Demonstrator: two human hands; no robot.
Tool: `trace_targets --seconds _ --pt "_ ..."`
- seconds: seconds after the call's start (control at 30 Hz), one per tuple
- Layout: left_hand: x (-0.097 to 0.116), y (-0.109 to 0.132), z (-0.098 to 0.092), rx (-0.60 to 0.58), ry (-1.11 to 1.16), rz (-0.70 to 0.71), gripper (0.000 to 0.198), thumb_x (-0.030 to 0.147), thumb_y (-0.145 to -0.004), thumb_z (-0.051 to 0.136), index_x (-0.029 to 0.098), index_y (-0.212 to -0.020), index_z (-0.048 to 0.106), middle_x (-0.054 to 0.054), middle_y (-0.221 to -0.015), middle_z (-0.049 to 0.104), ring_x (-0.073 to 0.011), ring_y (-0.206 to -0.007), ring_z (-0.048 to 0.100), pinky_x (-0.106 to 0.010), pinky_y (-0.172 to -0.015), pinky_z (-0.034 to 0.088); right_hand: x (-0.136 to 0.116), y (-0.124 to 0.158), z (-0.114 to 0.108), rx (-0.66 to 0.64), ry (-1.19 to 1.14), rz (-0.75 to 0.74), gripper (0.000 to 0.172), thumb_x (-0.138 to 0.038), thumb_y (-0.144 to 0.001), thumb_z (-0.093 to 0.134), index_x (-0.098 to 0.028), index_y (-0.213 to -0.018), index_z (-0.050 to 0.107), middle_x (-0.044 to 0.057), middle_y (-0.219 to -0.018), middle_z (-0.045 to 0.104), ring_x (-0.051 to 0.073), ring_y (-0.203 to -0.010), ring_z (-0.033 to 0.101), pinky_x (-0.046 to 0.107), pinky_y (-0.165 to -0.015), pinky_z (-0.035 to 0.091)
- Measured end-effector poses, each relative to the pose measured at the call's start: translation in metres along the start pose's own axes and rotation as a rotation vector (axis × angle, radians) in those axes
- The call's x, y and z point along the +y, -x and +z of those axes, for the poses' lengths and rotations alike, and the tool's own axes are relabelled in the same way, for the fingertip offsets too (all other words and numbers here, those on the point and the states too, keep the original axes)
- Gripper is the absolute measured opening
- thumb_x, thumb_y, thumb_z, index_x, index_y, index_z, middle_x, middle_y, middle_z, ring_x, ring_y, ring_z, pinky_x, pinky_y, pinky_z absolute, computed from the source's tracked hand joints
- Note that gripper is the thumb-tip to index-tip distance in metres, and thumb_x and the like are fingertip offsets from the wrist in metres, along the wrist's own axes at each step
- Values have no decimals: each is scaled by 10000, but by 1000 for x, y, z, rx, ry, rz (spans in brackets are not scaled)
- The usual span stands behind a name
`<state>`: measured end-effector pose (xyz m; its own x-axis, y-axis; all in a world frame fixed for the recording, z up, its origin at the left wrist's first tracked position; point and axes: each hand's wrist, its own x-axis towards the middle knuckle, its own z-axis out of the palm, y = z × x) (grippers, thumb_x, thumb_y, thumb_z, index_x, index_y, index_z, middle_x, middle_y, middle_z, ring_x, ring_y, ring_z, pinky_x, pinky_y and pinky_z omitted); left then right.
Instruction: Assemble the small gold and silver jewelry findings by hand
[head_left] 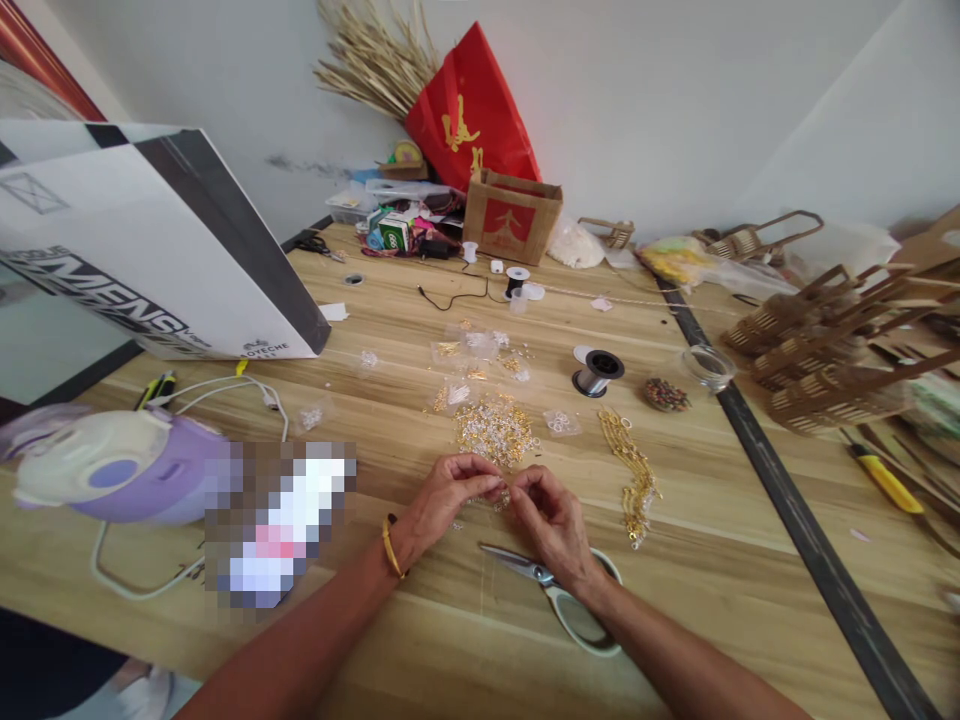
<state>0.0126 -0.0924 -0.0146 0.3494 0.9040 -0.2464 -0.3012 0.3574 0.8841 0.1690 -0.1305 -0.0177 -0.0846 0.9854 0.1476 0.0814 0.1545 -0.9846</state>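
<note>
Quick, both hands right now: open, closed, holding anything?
Left hand: pinched shut on a small beaded piece, too small to identify.
Right hand: pinched shut on the same small beaded piece, with the scissors just beneath the wrist.

You have a pale wood-grain table [720, 570] crossed by a dark strip [789, 503], set against plain white walls [645, 90] in soft, even light.

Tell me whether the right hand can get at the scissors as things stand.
Probably yes: the scissors lie on the table just beneath the right hand, nothing between them. It is busy, though, pinching small beads with the left hand.
</note>
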Motion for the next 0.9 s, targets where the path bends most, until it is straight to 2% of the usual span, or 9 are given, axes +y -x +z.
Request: trace_targets --seconds 0.53,0.9 --pt "-2 -1 -1 10 -21 -25 241 290 -593 795 113 -716 686 -17 -625 654 -122 -615 579 -241 -642 444 0 0 0 -11 -10 -7 185 -344 -889 559 -179 -808 579 20 -704 628 128 -613 546 230 -545 420" --pt "1 0 1 19 -13 -19 242 290 -585 800 114 -705 687 -11 -616 645 -121 -606 572 -248 -643 439 0 1 0 -2 -4 25 201 -368 -882 564 -188 -795 576 1 -667 592 121 -572 507 223 -517 393"
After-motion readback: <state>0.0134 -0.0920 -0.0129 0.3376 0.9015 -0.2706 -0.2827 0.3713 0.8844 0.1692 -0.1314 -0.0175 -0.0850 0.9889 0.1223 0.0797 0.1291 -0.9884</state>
